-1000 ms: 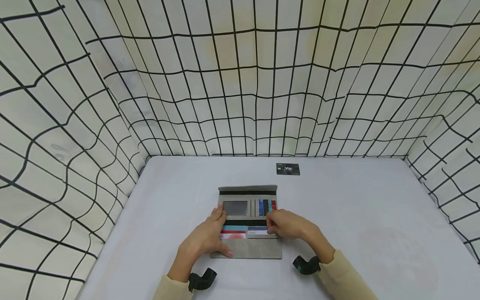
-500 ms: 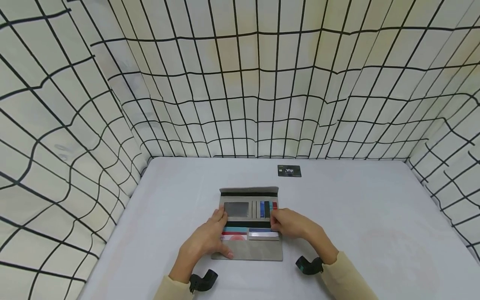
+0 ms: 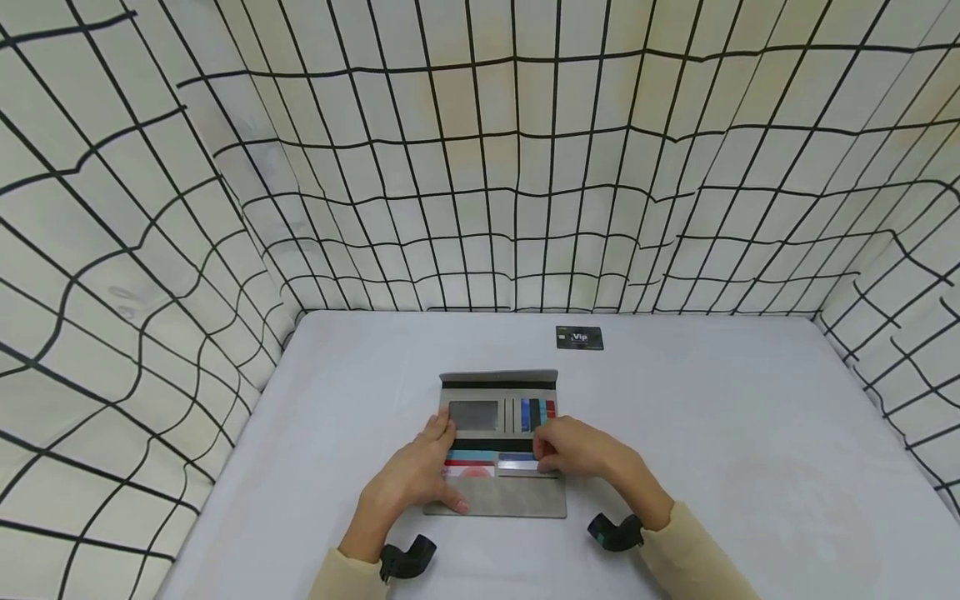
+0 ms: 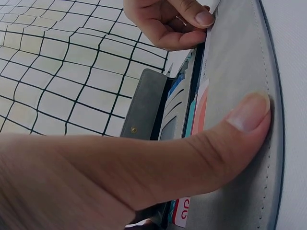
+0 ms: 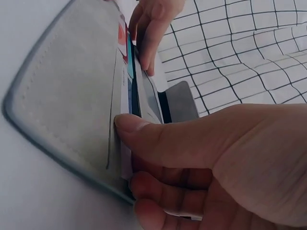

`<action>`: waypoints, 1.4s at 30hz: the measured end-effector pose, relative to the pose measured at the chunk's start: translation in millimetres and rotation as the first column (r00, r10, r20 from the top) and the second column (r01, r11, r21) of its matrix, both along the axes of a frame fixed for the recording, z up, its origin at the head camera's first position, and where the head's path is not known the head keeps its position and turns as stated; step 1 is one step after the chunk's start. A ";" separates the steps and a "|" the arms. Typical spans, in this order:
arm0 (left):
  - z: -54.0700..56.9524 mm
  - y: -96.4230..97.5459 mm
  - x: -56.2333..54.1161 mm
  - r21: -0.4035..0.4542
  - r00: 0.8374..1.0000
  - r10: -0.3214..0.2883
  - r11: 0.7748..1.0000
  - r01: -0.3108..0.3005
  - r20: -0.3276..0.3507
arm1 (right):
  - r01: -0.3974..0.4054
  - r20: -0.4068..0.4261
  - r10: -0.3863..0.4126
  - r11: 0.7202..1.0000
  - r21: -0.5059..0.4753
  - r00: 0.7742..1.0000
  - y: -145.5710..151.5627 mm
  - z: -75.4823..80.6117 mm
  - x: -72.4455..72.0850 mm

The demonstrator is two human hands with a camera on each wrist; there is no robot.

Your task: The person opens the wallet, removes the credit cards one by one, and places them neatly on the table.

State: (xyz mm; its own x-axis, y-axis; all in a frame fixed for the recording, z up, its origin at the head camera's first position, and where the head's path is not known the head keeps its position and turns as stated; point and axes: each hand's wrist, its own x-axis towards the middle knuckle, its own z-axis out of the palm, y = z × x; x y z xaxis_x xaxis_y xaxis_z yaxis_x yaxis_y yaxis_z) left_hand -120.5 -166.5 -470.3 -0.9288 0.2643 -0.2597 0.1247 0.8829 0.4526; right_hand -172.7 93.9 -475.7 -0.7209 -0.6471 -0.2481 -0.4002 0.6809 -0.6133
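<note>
An unfolded grey wallet (image 3: 517, 498) lies on the white table with several cards in its slots. My left hand (image 3: 408, 475) spreads over its left side, the thumb pressing on the lower panel near the stitched edge and the fingers reaching up along the side. At the right end of the lower slot, my right hand (image 3: 581, 448) pinches a pale card (image 3: 517, 468) between thumb and curled fingers. In the right wrist view the thumb lies on that card (image 5: 124, 91) at the slot's edge. A red and white card (image 3: 468, 471) sits in the slot beside it.
A black card marked "Vip" (image 3: 579, 337) lies near the table's far edge, beyond the wallet. Small coloured cards (image 3: 536, 414) fill the upper right slots. A black-lined white net wall (image 3: 480, 208) surrounds the table's back and sides.
My right hand has shifted slightly right and back left along the slot, and more of the pale card's face shows than one second ago. My left hand has stayed in place.
</note>
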 end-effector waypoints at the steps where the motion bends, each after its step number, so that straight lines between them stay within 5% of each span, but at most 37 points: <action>1: 0.0 0.0 -0.1 0.000 1.000 0.002 1.000 -0.002 0.001 | 0.004 0.002 -0.004 1.000 0.003 1.000 -1.1 0.5 0.8; 17: 1.5 0.5 0.2 -0.002 1.000 0.005 1.000 -0.005 0.015 | 0.008 0.067 -0.006 0.999 -0.039 0.998 3.2 -4.5 -2.6; 42: -0.1 0.7 -1.6 0.007 1.000 0.004 1.000 -0.004 0.013 | 0.025 0.048 -0.020 0.995 -0.101 0.999 8.4 -10.5 -9.5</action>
